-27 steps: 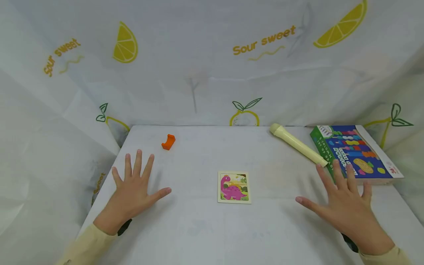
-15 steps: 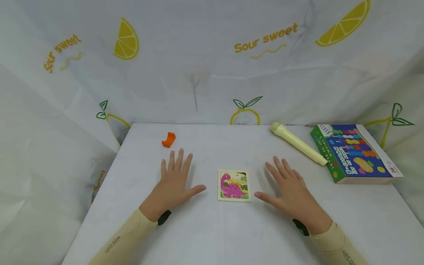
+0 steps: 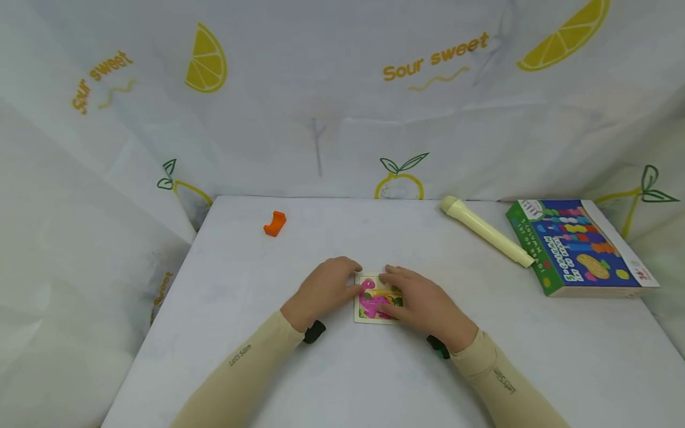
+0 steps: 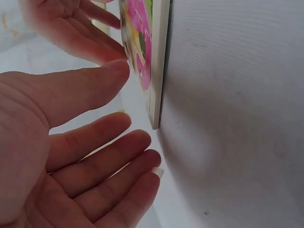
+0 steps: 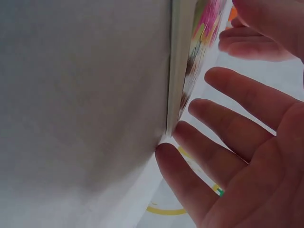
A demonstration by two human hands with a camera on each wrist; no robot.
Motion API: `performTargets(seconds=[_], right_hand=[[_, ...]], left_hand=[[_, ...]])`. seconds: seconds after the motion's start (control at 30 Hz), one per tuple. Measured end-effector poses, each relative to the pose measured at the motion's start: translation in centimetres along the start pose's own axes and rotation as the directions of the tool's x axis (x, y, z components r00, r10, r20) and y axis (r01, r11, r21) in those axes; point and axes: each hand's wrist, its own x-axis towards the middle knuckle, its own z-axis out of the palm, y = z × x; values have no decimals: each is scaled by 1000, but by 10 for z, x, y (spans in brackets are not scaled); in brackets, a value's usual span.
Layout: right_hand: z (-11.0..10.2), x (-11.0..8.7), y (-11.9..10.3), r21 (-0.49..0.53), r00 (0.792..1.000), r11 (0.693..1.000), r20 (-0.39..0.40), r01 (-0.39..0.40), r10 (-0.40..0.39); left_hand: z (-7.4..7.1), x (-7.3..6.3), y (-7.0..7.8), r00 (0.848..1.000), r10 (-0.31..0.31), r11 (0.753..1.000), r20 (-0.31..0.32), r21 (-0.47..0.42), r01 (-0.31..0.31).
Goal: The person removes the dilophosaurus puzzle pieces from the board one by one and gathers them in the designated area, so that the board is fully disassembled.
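A small square dinosaur picture puzzle (image 3: 370, 306) with a pale frame lies flat on the white table. My left hand (image 3: 325, 291) is at its left side, thumb tip over the picture's edge and fingers loosely bent. From the right, my right hand (image 3: 425, 302) reaches over the puzzle and covers part of its right side. The left wrist view shows the thumb close over the frame (image 4: 160, 71), the other fingers apart from it. In the right wrist view the fingers are spread, fingertips right by the frame's corner (image 5: 176, 71). Neither hand grips anything.
An orange curved block (image 3: 275, 224) lies at the back left. A pale yellow microphone-shaped stick (image 3: 487, 232) rests at the back right, beside a blue and green bead-set box (image 3: 583, 249). A white lemon-print cloth (image 3: 299, 101) hangs behind the table.
Both hands have come inward from the table's sides to the puzzle, their spread fingers now drawn closer and bent. The puzzle, block, stick and box stay in place.
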Motion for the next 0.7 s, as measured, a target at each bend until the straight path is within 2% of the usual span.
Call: performTargets(seconds=[0.13, 0.3, 0.47, 0.7], right_hand=[[1, 4, -2, -22, 1000, 1000, 20, -9, 9], [2, 4, -2, -23, 1000, 1000, 6, -15, 15], [2, 4, -2, 4, 1000, 1000, 7, -11, 11], [3, 2, -1, 11, 1000, 1000, 4, -9, 9]], left_hand=[[1, 11, 3, 1000, -9, 1000, 23, 23, 9], [0, 19, 7, 999, -7, 999, 49, 52, 5], [3, 23, 9, 997, 4, 998, 74, 60, -8], [5, 23, 10, 998, 8, 999, 67, 40, -11]])
